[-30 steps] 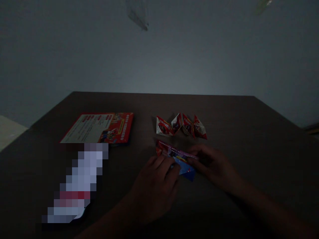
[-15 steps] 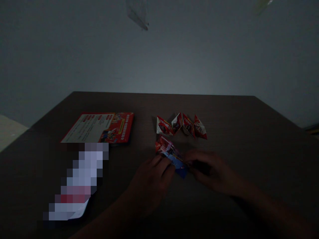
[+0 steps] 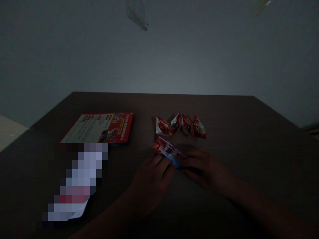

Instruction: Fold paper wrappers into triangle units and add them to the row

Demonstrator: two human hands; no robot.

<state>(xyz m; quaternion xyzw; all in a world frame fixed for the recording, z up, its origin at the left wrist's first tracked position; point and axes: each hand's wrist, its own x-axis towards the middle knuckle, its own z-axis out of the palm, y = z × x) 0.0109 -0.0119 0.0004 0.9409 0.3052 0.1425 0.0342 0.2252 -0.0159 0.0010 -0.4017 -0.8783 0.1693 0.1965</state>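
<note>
A folded piece of printed paper (image 3: 169, 147), red and purple at its far end and blue nearer me, lies on the table between my hands. My left hand (image 3: 156, 176) is closed on its near left side, the fingertips pressed to the blue part. From the right, my right hand (image 3: 205, 167) grips the paper's right end, thumb below and fingers above. Just beyond stands a zigzag row of folded red-and-white paper pieces (image 3: 187, 126). Dim light hides the exact creases under my fingers.
On the left of the dark table (image 3: 224, 109) lies a red-and-white printed booklet or pack (image 3: 119, 129). Nearer me is a pixelated, phone-like object with a pale screen (image 3: 81, 209). A grey wall (image 3: 199, 49) rises behind the table.
My right hand has shifted slightly left onto the paper. The blue corner that stuck out toward me is folded in or covered now. My left hand stays nearly still.
</note>
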